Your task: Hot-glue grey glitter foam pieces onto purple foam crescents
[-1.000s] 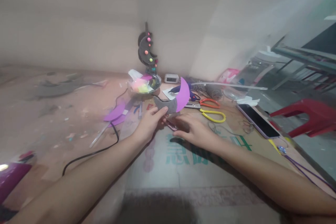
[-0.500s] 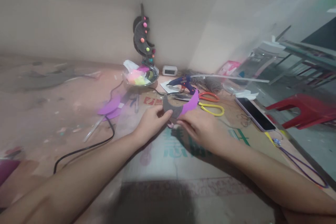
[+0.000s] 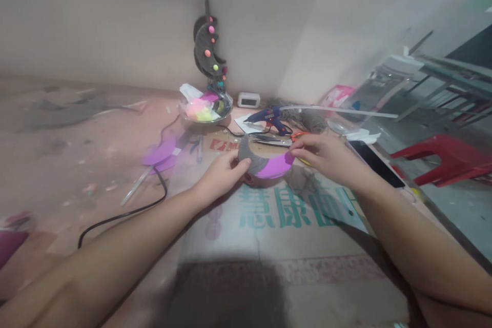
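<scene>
A flat crescent (image 3: 274, 166) is held up over the cardboard, its left part wrapped in dark grey yarn and its right part bare purple. My left hand (image 3: 220, 177) pinches the wrapped end between thumb and fingers. At the purple tip, the thumb and forefinger of my right hand (image 3: 328, 158) are closed; whether a yarn strand is also between them I cannot tell. Just beyond the crescent lie scissors (image 3: 274, 141), their handles partly covered by my right hand. A blue glue gun (image 3: 265, 116) rests behind them with a long clear glue stick (image 3: 346, 111) in it.
Printed cardboard (image 3: 230, 246) covers the table under my hands. At the back stand a bowl (image 3: 205, 119) of coloured bits, a hanging grey crescent decoration (image 3: 207, 51) and a small white clock (image 3: 248, 100). Purple cutouts (image 3: 161, 154) lie left, a phone (image 3: 378, 164) right, near the edge.
My right hand has moved right and slightly up, from the crescent's lower edge to its purple tip. The crescent has turned so more purple shows. My left hand keeps its hold.
</scene>
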The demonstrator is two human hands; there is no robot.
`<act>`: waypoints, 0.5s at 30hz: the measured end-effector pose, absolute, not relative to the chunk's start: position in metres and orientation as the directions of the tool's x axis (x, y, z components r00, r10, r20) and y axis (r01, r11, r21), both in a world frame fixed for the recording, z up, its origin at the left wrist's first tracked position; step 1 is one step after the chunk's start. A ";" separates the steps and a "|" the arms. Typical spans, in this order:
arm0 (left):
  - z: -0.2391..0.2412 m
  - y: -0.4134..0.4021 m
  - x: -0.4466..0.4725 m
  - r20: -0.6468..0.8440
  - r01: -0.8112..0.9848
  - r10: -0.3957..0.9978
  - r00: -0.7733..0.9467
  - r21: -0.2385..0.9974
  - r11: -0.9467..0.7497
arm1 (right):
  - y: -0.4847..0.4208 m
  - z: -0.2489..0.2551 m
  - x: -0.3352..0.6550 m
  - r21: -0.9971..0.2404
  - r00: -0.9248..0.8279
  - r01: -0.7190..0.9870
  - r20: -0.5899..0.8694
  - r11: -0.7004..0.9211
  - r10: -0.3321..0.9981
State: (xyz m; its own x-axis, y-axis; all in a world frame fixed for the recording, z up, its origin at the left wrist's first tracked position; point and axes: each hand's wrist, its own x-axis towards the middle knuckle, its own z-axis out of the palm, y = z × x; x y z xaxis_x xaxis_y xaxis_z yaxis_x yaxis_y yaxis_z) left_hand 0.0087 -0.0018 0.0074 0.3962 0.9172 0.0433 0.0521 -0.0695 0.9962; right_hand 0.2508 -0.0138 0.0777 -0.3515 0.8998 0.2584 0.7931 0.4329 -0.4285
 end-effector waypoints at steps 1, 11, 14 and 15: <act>0.007 -0.002 0.009 0.050 0.051 0.917 0.396 0.996 -0.077 | -0.014 0.080 0.252 -0.429 -0.345 0.796 0.259 0.427 0.902; 0.016 -0.004 0.007 0.040 -0.032 0.957 0.289 0.999 -0.032 | -0.036 0.073 0.226 -0.305 -0.249 0.899 0.231 0.313 0.940; 0.017 -0.004 0.007 0.005 -0.024 0.961 0.277 1.000 0.002 | -0.021 0.059 0.231 -0.540 -0.102 0.801 0.303 0.259 0.948; 0.016 -0.003 0.007 -0.005 -0.034 0.959 0.282 0.999 0.016 | -0.016 0.055 0.232 -0.645 -0.059 0.724 0.296 0.245 0.954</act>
